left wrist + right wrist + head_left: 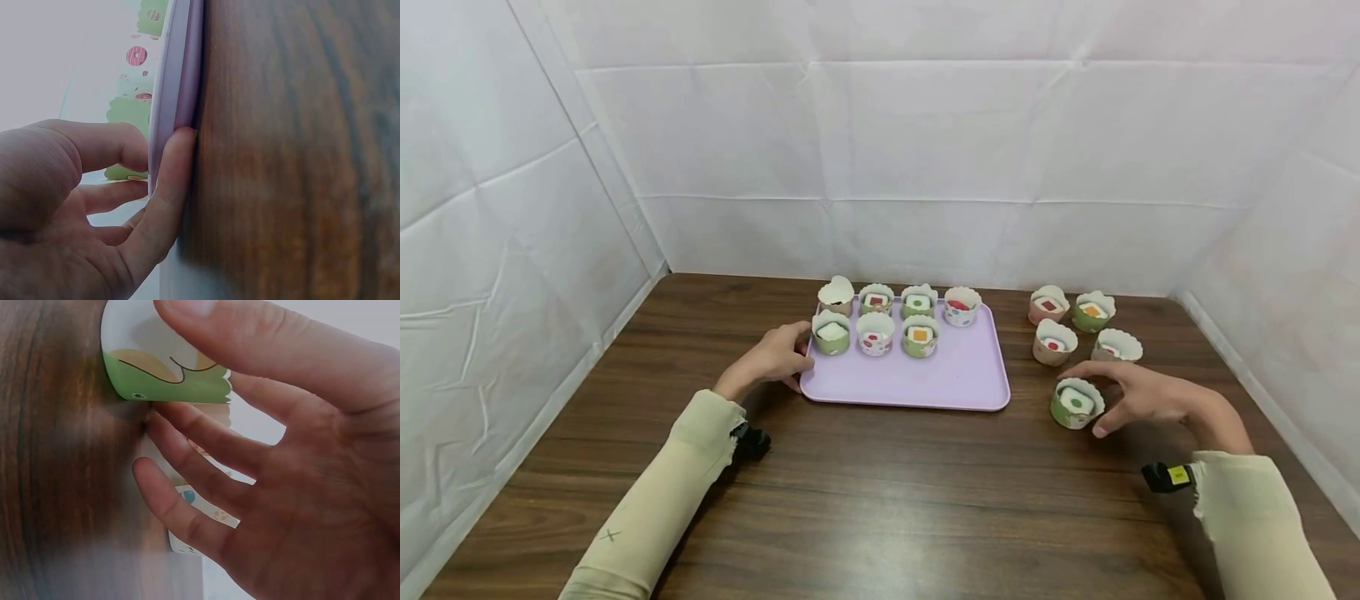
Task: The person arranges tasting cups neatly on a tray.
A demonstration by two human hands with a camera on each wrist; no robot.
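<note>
In the head view a lilac tray [962,375] lies on the table, bearing several patterned paper baking cups, among them a white spotted baking cup [876,342]. My left hand [775,354] pinches the tray's left edge, with one finger against its underside in the left wrist view. Over on the right, a green baking cup [1067,417] stands upright on the table with a white piece [1077,402] inside, marked with a green dot. My right hand [1150,396] holds this cup, thumb at the near side and index finger round the back. Whether every fingertip touches it is hidden.
Behind my right hand stand more baking cups: a pink baking cup [1046,317], a green baking cup with an orange mark [1086,322], a tan baking cup [1048,357] and a white baking cup [1127,337]. White cloth walls [925,133] enclose the brown wooden table [880,500].
</note>
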